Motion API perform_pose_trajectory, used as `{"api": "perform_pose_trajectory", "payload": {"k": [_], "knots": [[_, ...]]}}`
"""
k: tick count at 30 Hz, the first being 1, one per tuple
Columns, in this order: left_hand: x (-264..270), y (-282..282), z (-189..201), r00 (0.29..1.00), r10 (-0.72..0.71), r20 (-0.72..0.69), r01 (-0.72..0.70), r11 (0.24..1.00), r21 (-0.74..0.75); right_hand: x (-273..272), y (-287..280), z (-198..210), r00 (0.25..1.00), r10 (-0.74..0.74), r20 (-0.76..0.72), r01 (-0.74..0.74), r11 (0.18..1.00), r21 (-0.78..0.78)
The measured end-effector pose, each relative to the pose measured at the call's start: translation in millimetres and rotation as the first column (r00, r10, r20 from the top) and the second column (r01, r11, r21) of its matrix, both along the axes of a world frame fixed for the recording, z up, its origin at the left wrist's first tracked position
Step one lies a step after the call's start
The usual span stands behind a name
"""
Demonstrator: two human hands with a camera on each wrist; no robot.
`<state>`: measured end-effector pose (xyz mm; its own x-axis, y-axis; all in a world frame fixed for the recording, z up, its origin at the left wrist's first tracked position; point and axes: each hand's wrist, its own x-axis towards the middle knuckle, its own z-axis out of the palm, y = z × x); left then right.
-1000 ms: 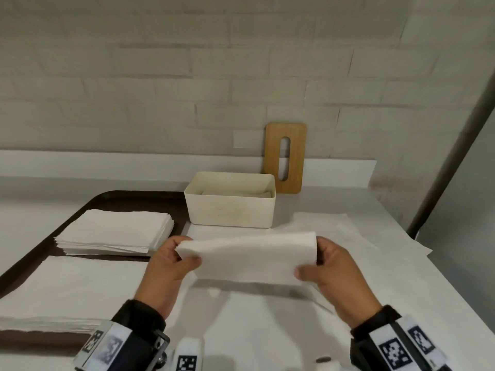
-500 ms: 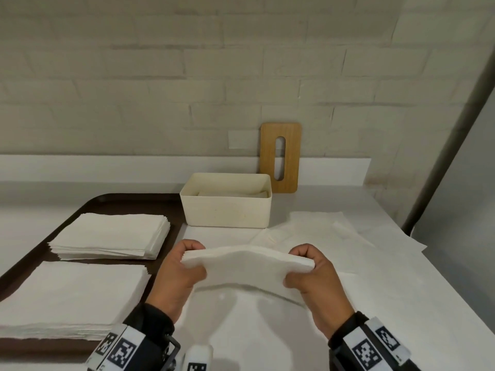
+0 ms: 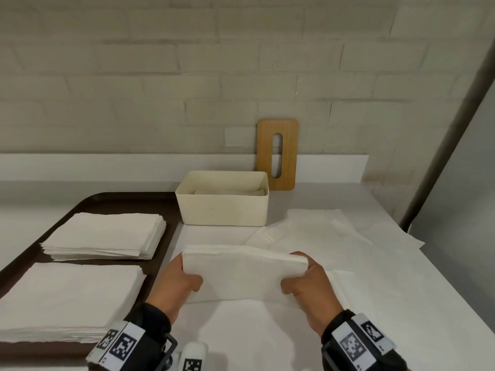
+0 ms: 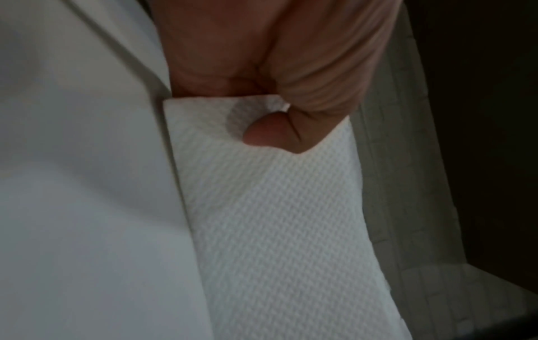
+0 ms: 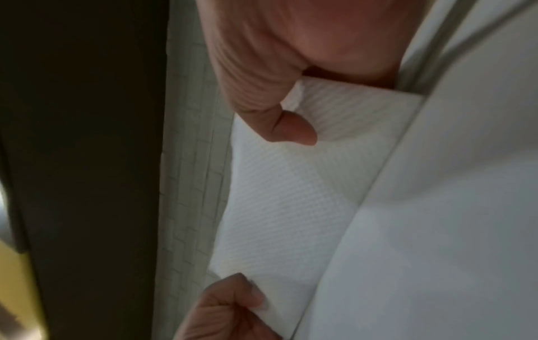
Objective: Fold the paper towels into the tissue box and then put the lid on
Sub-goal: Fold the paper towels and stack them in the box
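- Head view: two hands, the left hand [image 3: 179,283] and the right hand [image 3: 308,285], each grip one end of one folded paper towel [image 3: 241,274] held above the worktop [image 3: 401,303].
- Left wrist view: thumb pressed on the towel's top face; fingers hidden beneath.
- Right wrist view: same pinch at the opposite end.
- One tissue box [image 3: 223,207], uncovered, stands beyond the towel, with paper inside.
- One wooden lid [image 3: 278,153] leans upright against the wall behind the box.
- Two towel stacks: far stack [image 3: 107,234], near stack [image 3: 67,298], on one dark tray [image 3: 120,200].
- Loose sheets [image 3: 321,231] lie right of the box.
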<state>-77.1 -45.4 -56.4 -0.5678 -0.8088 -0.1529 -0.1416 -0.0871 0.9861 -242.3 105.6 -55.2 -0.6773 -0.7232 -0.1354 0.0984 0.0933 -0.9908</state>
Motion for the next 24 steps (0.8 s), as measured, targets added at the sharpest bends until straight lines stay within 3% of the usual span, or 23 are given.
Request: {"api": "perform_pose_trajectory", "payload": {"k": [7, 12, 18, 24], "knots": [[4, -1, 24, 0.995, 0.010, -0.097, -0.015, 0.999, -0.052, -7, 5, 14, 0.998, 0.039, -0.040, -0.043, 0.995, -0.093], [1, 7, 9, 1.000, -0.001, 0.014, 0.002, 0.998, -0.070, -2, 10, -4, 0.999, 0.040, -0.017, -0.040, 0.999, 0.014], [3, 4, 24, 0.998, 0.010, -0.055, -0.015, 0.995, -0.102, -9, 12, 15, 0.996, 0.054, -0.067, -0.061, 0.993, -0.097], [9, 3, 12, 0.999, -0.037, 0.024, 0.040, 0.995, -0.097, -5, 14, -1, 0.995, 0.096, 0.003, -0.096, 0.995, 0.040]]}}
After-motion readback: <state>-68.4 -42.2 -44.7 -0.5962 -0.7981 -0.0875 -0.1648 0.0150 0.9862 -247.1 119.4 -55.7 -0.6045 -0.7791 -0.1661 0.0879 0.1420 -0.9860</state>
